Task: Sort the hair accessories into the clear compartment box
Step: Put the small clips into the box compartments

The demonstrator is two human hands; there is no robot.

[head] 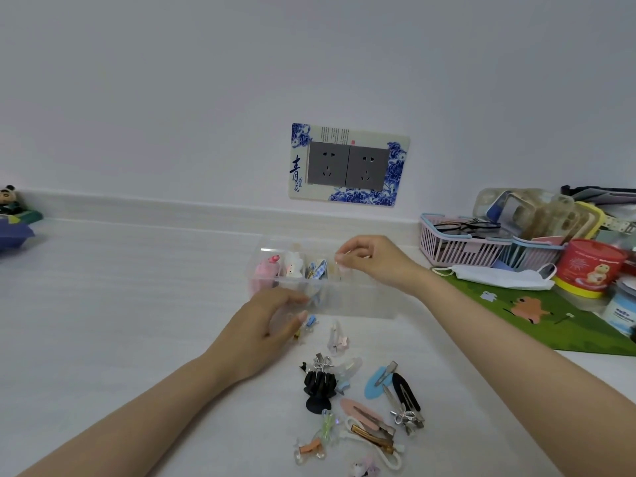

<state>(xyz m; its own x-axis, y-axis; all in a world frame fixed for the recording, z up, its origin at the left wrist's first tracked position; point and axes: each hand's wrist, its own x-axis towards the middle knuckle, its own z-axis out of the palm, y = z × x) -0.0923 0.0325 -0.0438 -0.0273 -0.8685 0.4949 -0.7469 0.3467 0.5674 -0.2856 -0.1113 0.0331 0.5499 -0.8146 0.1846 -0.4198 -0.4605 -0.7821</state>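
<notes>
My tabletop point(120, 304) bears the clear box point(361, 301) under my right hand point(368, 263), hair clips point(406, 390) beside my left hand point(261, 328), and a green mat point(568, 325) farther right.

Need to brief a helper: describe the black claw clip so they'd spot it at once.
Find the clear box mid-table; loose clips lie in front of it, nearer the person. At the pile's left edge sits the black claw clip, the only chunky, toothed one; the other black clip is flat and slim.
</notes>
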